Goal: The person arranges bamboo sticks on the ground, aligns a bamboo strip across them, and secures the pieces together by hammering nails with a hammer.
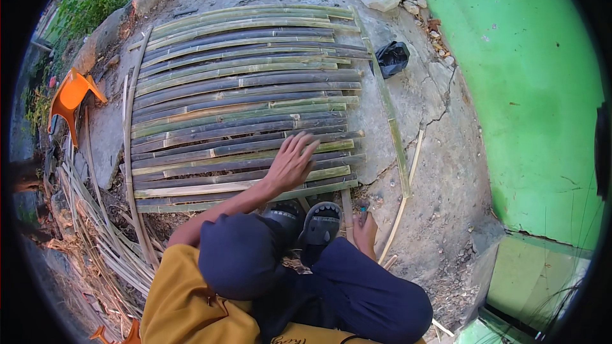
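The split bamboo slats (242, 113) lie flat before me, stretched left to right, ranked side by side from near to far, some green, some dark, their right ends uneven.

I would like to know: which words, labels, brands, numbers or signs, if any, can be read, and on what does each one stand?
Mustard-yellow cloth shirt: dark script-like lettering at the picture's lower edge; I do not copy it out.
Dark grey sandals: pale tooth-like marks, no letters.
No other text can be made out.
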Demonstrator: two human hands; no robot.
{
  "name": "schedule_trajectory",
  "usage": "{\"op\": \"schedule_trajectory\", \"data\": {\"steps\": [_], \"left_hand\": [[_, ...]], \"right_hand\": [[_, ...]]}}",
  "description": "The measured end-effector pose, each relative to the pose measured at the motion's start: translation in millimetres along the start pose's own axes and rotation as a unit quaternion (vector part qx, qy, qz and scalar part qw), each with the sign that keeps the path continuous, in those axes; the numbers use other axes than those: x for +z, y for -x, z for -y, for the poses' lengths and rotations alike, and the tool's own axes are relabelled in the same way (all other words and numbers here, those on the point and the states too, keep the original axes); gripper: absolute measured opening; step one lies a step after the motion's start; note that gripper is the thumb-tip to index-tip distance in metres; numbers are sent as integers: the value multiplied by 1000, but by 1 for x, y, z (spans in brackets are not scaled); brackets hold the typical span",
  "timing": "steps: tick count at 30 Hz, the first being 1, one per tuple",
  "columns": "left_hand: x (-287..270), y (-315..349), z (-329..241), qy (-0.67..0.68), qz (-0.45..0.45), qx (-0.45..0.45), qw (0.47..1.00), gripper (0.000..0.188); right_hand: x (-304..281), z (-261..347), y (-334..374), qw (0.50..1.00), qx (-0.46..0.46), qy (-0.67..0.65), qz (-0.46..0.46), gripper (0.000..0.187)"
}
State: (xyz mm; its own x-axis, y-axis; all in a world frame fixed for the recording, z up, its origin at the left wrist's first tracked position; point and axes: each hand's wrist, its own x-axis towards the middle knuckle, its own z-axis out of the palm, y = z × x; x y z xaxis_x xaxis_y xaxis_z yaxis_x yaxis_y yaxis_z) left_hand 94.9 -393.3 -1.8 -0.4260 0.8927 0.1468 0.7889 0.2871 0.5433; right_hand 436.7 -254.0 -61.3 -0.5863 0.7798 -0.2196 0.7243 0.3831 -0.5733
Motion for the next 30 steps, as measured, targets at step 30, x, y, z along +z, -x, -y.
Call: {"op": "schedule_trajectory", "data": {"steps": [30], "left_hand": [[55, -84, 72, -77, 23, -126, 989, 73]], "right_hand": [[10, 176, -202, 989, -109, -32, 93, 27]]}}
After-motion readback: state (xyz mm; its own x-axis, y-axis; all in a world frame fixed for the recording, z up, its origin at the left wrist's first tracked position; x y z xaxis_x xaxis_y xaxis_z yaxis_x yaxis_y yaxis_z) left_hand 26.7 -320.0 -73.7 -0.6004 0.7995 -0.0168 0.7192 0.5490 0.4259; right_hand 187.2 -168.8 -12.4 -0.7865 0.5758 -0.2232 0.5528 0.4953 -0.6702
